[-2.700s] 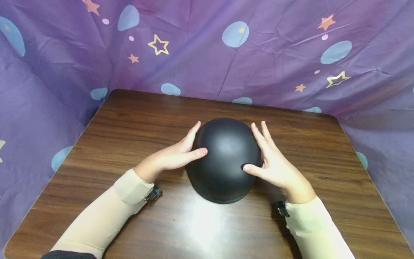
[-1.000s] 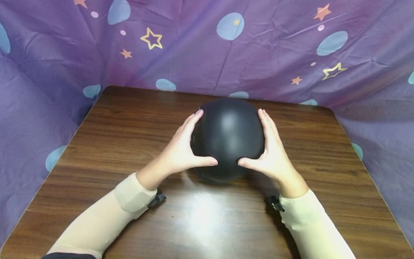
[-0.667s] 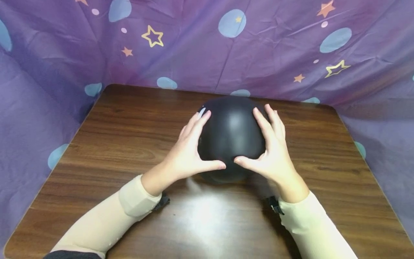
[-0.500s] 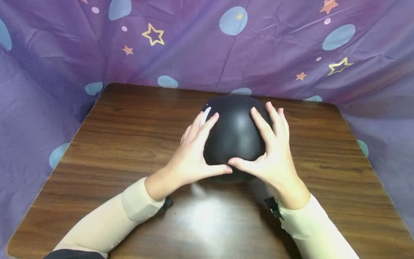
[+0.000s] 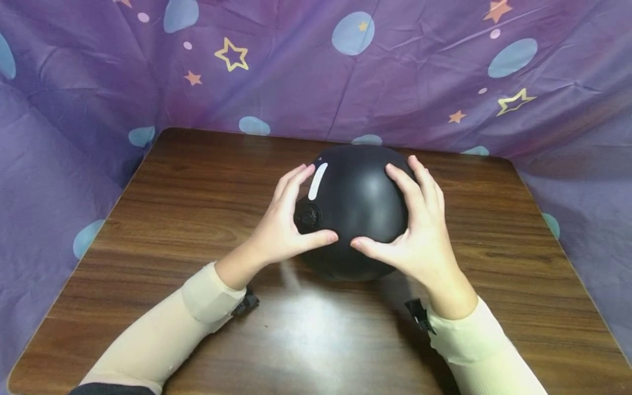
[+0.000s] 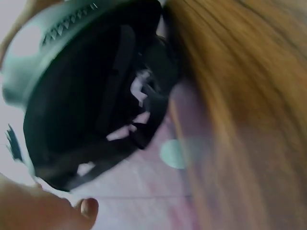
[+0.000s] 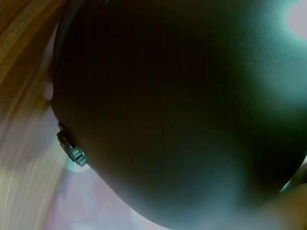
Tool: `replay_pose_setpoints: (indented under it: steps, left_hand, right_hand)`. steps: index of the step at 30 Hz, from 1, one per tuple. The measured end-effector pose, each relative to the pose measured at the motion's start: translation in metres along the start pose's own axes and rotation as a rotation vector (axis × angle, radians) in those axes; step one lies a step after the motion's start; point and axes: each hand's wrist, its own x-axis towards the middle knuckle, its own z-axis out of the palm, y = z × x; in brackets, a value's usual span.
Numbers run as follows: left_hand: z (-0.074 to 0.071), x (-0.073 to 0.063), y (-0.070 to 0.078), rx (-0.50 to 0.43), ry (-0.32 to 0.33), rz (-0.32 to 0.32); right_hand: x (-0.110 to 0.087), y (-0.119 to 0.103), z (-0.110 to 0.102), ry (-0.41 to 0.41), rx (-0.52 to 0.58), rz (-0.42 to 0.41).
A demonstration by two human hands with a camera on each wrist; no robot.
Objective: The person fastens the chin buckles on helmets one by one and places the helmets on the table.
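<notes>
- Grasping the black helmet [image 5: 353, 208] from its left side, the left hand [image 5: 275, 233] curves its fingers round the shell, with its thumb across the near face.
- Grasping the helmet from its right side, the right hand [image 5: 421, 233] spreads its fingers over the shell; its thumb lies on the near face, just beside the other thumb but apart from it.
- The helmet itself sits between both hands, above the wooden table [image 5: 503, 258]; whether its rim touches the wood I cannot tell.
- On the helmet's left side, a white stripe [image 5: 318, 181] runs above a round dark fitting [image 5: 308, 215].
- Inside the helmet, the left wrist view shows a dark hollow with black straps [image 6: 156, 108] hanging across it.
- At the helmet's edge, the right wrist view shows a small dark clip [image 7: 71, 146].
- Nearer than the helmet, two pale sleeves reach in, the left sleeve [image 5: 153, 334] and the right sleeve [image 5: 486, 351], each with a small black device at the wrist.
- Beyond the helmet hangs a purple curtain [image 5: 286, 71] printed with stars and blue ovals.
</notes>
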Motion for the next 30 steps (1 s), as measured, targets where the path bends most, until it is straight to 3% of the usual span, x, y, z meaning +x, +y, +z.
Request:
replay_pose_setpoints:
  steps: [5, 8, 11, 17, 20, 26, 30]
  left_hand:
    - [-0.002, 0.003, -0.021, -0.272, -0.126, -0.096]
    - [-0.003, 0.003, -0.027, -0.343, -0.186, -0.189]
    - [-0.002, 0.003, -0.029, -0.354, -0.199, -0.213]
    - [-0.001, 0.003, -0.031, -0.357, -0.198, -0.145]
    - [0.000, 0.004, -0.028, -0.344, -0.204, -0.142]
    - [0.003, 0.002, -0.008, -0.332, -0.148, -0.164]
    - [0.005, -0.001, 0.008, -0.267, -0.109, -0.187]
  right_hand:
    - [-0.001, 0.002, -0.001, 0.008, 0.012, 0.005]
    - [-0.001, 0.002, 0.001, 0.019, 0.012, -0.006]
    - [0.001, 0.001, 0.004, 0.021, 0.001, -0.023]
    - [0.002, 0.000, 0.004, 0.022, 0.014, -0.033]
    - [0.001, 0.001, 0.001, 0.013, 0.022, -0.029]
    - [0.003, 0.003, -0.004, -0.018, 0.049, 0.000]
    - [0.002, 0.000, -0.009, -0.049, 0.072, 0.027]
